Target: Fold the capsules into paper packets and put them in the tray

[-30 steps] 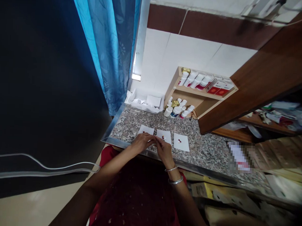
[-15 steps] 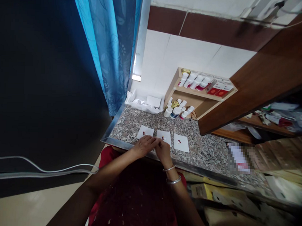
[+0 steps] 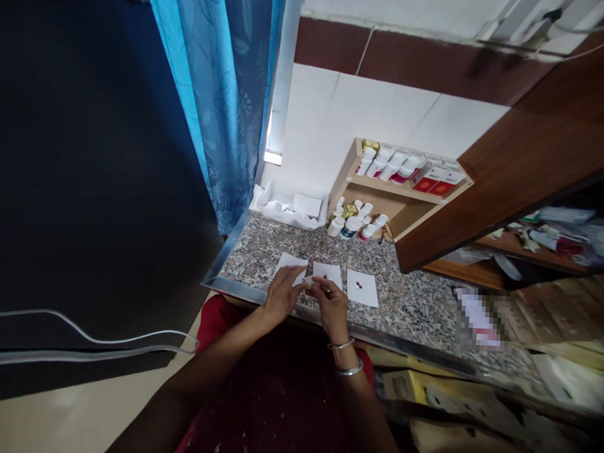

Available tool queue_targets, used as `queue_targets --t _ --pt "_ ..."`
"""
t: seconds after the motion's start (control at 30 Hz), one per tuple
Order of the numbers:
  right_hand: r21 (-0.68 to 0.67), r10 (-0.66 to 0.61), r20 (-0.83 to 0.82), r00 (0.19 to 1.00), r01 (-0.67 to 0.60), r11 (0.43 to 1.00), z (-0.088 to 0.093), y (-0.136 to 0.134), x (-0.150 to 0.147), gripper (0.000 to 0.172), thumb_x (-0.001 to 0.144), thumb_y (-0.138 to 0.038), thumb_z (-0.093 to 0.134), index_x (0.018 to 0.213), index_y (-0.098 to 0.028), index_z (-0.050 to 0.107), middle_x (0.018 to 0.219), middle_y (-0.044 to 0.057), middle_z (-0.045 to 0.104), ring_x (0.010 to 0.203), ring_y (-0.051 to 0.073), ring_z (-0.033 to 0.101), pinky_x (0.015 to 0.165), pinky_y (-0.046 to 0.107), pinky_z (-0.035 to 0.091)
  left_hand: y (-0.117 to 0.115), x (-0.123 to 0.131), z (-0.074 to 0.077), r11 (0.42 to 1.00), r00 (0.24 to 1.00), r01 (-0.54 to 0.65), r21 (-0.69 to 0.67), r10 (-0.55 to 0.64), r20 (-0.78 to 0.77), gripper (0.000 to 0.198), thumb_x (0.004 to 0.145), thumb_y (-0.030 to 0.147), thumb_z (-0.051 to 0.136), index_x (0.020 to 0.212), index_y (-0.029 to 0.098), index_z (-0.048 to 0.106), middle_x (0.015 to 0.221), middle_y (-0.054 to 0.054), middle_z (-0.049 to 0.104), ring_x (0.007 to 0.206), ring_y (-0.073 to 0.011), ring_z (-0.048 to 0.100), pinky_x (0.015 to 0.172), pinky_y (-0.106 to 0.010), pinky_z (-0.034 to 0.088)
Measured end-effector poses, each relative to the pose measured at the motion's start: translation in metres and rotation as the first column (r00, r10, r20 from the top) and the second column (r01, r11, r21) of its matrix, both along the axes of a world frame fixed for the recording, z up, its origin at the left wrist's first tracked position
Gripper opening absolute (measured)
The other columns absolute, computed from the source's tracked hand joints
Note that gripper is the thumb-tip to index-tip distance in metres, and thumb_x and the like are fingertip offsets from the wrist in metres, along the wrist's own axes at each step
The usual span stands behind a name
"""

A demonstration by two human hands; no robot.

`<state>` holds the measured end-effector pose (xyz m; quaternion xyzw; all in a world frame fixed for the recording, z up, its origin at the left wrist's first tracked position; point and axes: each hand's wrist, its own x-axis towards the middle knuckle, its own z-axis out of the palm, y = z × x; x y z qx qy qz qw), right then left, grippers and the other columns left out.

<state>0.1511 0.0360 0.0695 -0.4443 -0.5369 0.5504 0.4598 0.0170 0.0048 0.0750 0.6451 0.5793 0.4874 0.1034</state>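
Only the head cam to go on here, looking down at my own hands over a speckled granite countertop (image 3: 286,242). My right hand (image 3: 331,308) was up at the inner corner of the middle paper slip (image 3: 328,274), its fingertips (image 3: 315,284) pinched narrow on a small white scrap (image 3: 307,280). It's tiny, so I can't swear it wasn't just a bit of paper edge. My left hand (image 3: 282,294) was loosely curved and not gripping anything I could see, with its fingers (image 3: 290,278) right at the near edge of the left paper slip (image 3: 291,265).

The three slips sat in a row near the metal counter edge (image 3: 239,288). The right slip (image 3: 362,288) was just past my right hand and had two reddish pills (image 3: 358,283) touching each other. The middle one had small dark bits (image 3: 324,275) on it, just beyond my fingers. I can't make out anything on the left slip.

Two metal bangles (image 3: 343,357) sat on my right wrist. Farther back, against the tiles, was a wooden shelf unit (image 3: 398,189) full of white bottles (image 3: 389,160) and red-and-white boxes (image 3: 431,179), with a blue curtain (image 3: 213,82) off to the left.
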Motion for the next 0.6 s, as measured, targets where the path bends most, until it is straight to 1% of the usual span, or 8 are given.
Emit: queue_targets --t 0.03,0.07,0.13,0.2,0.3,0.43,0.5,0.6 --pt "0.010 -0.007 -0.006 1.000 0.007 1.000 0.002 -0.002 0.000 0.031 0.071 -0.039 0.061 0.094 -0.019 0.058 0.078 0.002 0.065 0.067 0.016 0.063 0.069 0.034 0.054 0.001 0.001 0.000 0.998 0.994 -0.024 -0.064 0.030 0.101 0.036 0.079 0.031 0.054 0.112 0.017 0.053 0.100 -0.009 0.061 0.086 -0.0162 0.056 0.076 -0.030 0.046" --pt "0.019 -0.015 -0.009 1.000 0.016 1.000 0.003 -0.003 -0.001 0.032 0.071 -0.038 0.060 0.097 -0.019 0.056 0.077 0.001 0.065 0.066 0.016 0.063 0.068 0.034 0.054 0.002 0.003 0.000 0.989 0.978 -0.020 -0.144 0.049 0.201 0.034 0.077 0.033 0.056 0.107 0.016 0.057 0.096 -0.008 0.063 0.080 -0.0154 0.057 0.071 -0.028 0.047" --pt "0.035 -0.032 -0.006 0.999 0.032 0.999 0.004 -0.006 -0.003 0.037 0.072 -0.039 0.059 0.103 -0.021 0.051 0.075 0.001 0.064 0.064 0.016 0.063 0.066 0.033 0.054 0.006 0.004 -0.003 0.954 0.926 0.058 -0.293 0.058 0.373 0.028 0.075 0.036 0.057 0.092 0.015 0.063 0.079 -0.004 0.065 0.067 -0.0132 0.057 0.061 -0.024 0.046" --pt "0.039 -0.043 0.009 0.999 0.043 0.998 0.002 -0.008 -0.004 0.041 0.072 -0.040 0.058 0.107 -0.021 0.047 0.072 0.000 0.064 0.064 0.016 0.064 0.066 0.033 0.054 0.010 0.004 -0.006 0.919 0.875 0.143 -0.367 0.056 0.481 0.026 0.072 0.037 0.059 0.077 0.013 0.065 0.066 -0.002 0.064 0.060 -0.0117 0.055 0.056 -0.022 0.043" --pt "0.014 -0.010 0.043 0.999 0.009 1.000 -0.003 -0.007 -0.003 0.041 0.072 -0.041 0.058 0.107 -0.021 0.048 0.068 -0.001 0.063 0.065 0.017 0.063 0.065 0.032 0.054 0.014 0.002 -0.009 0.902 0.842 0.174 -0.396 0.073 0.535 0.025 0.067 0.037 0.062 0.068 0.012 0.064 0.057 0.001 0.060 0.054 -0.0093 0.050 0.052 -0.020 0.038" --pt "-0.040 0.114 0.116 0.987 -0.110 0.993 -0.007 -0.002 0.002 0.032 0.071 -0.044 0.059 0.090 -0.019 0.058 0.070 0.002 0.065 0.064 0.017 0.062 0.058 0.028 0.052 0.014 -0.002 -0.006 0.895 0.839 0.142 -0.423 0.118 0.531 0.020 0.063 0.031 0.064 0.061 0.012 0.062 0.051 0.004 0.054 0.049 -0.0073 0.044 0.048 -0.019 0.032" --pt "-0.051 0.169 0.143 0.975 -0.163 0.985 -0.006 -0.002 0.003 0.030 0.073 -0.046 0.057 0.083 -0.017 0.060 0.067 0.003 0.065 0.061 0.016 0.060 0.054 0.027 0.050 0.014 -0.004 -0.005 0.895 0.837 0.130 -0.428 0.132 0.531 0.018 0.061 0.029 0.065 0.059 0.012 0.061 0.050 0.004 0.054 0.049 -0.0074 0.044 0.049 -0.019 0.033" --pt "-0.045 0.223 0.149 0.963 -0.219 0.975 -0.004 -0.004 0.003 0.032 0.074 -0.047 0.054 0.084 -0.017 0.060 0.063 0.002 0.064 0.058 0.015 0.059 0.053 0.026 0.049 0.014 -0.005 -0.005 0.897 0.825 0.139 -0.419 0.129 0.550 0.017 0.060 0.028 0.066 0.058 0.012 0.061 0.051 0.003 0.055 0.051 -0.0082 0.046 0.050 -0.019 0.035"
